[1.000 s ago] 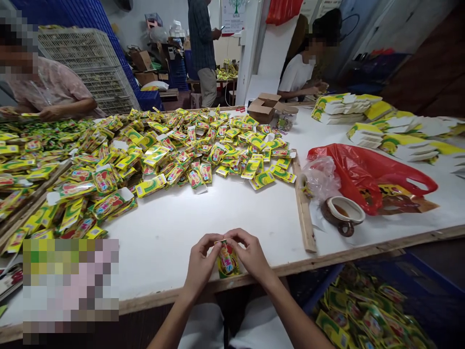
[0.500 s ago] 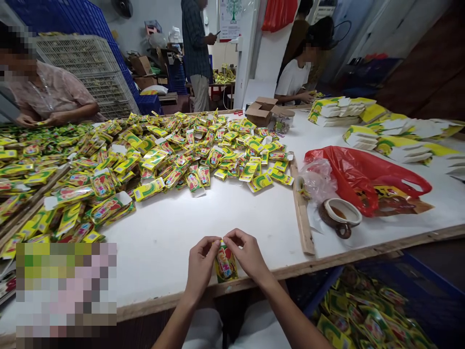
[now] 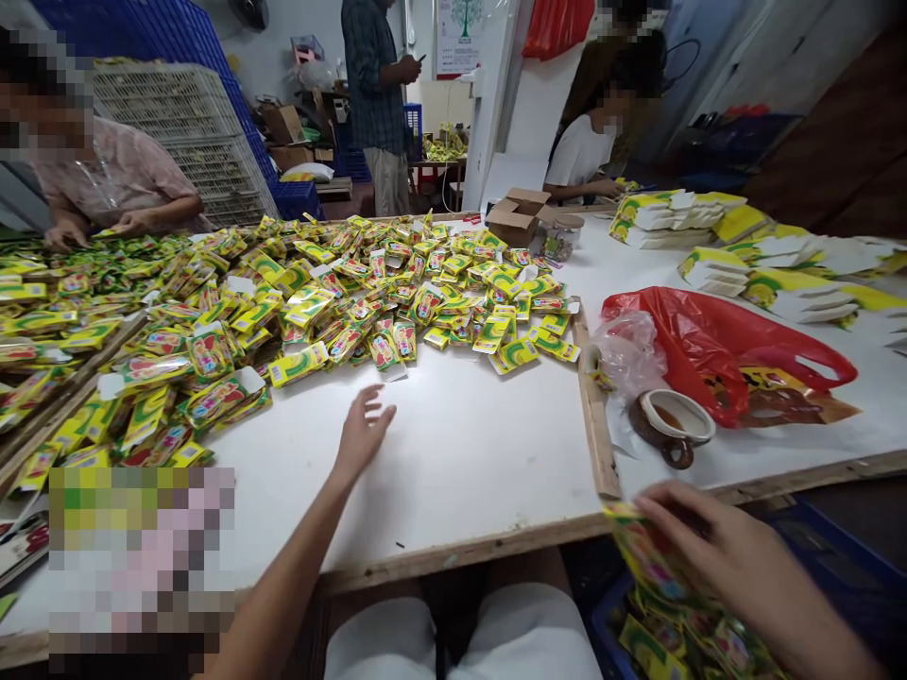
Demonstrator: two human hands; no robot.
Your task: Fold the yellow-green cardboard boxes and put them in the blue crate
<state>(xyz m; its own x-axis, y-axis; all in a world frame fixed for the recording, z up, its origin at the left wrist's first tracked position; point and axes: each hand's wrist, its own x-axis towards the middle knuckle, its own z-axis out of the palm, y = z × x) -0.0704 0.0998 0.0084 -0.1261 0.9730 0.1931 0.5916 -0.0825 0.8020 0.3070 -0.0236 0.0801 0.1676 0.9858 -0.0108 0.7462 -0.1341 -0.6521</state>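
My left hand [image 3: 364, 433] is raised over the white table with its fingers apart and nothing in them. It is just short of a large heap of small yellow-green printed boxes [image 3: 386, 345], some with white end flaps standing out. Past the table's front edge, at the right, my right hand [image 3: 709, 543] grips a small yellow-green box [image 3: 643, 548] at its upper end. Motion blurs this hand and part of its fingers is hidden. The box is over a blue crate [image 3: 829, 543] holding many similar boxes.
A wooden strip [image 3: 595, 406] divides the table. Right of it are a brown cup [image 3: 673, 425] with liquid, a red plastic bag [image 3: 680, 331] and stacked yellow-white cartons [image 3: 666, 222]. A cardboard box [image 3: 517, 215] stands behind. Other people work at the far left and far right.
Both hands were together at the table's front edge on one small box. The right hand has carried it right, over the crate. My left hand has let go and moved forward toward the heap.
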